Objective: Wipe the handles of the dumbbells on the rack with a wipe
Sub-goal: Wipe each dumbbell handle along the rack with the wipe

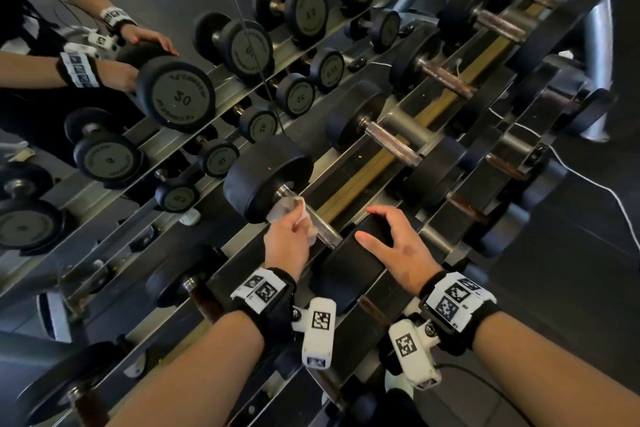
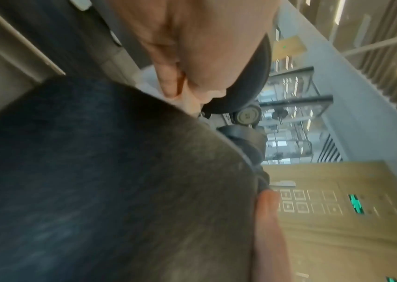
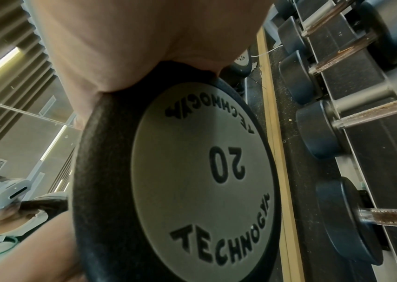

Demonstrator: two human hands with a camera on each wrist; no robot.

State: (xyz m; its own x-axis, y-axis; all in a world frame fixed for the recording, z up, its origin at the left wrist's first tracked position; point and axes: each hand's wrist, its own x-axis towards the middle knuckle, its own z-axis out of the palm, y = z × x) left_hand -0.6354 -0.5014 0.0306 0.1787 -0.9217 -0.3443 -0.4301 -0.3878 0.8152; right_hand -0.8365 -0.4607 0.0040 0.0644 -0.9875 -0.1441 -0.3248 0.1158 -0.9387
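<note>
A black 20 dumbbell (image 1: pixel 268 177) lies across the top tier of the rack (image 1: pixel 349 191). My left hand (image 1: pixel 294 224) pinches a white wipe (image 1: pixel 285 206) against the chrome handle (image 1: pixel 325 234), close to the far head. My right hand (image 1: pixel 381 225) rests spread over the near head (image 1: pixel 346 267), fingers loosely draped on its top. In the left wrist view the wipe (image 2: pixel 146 80) shows only as a pale patch under my left hand (image 2: pixel 192 47), behind the dark head (image 2: pixel 96 171). The right wrist view shows my right hand's palm (image 3: pixel 132 47) on the head's grey "20" end plate (image 3: pixel 192 171).
More dumbbells with rusty handles (image 1: pixel 393 144) (image 1: pixel 445 76) continue along the rack to the right. A lower tier (image 1: pixel 502 166) holds others nearer me. A mirror (image 1: pixel 173 94) behind the rack reflects the weights and my arms. A white cable (image 1: pixel 588 180) trails over the dark floor.
</note>
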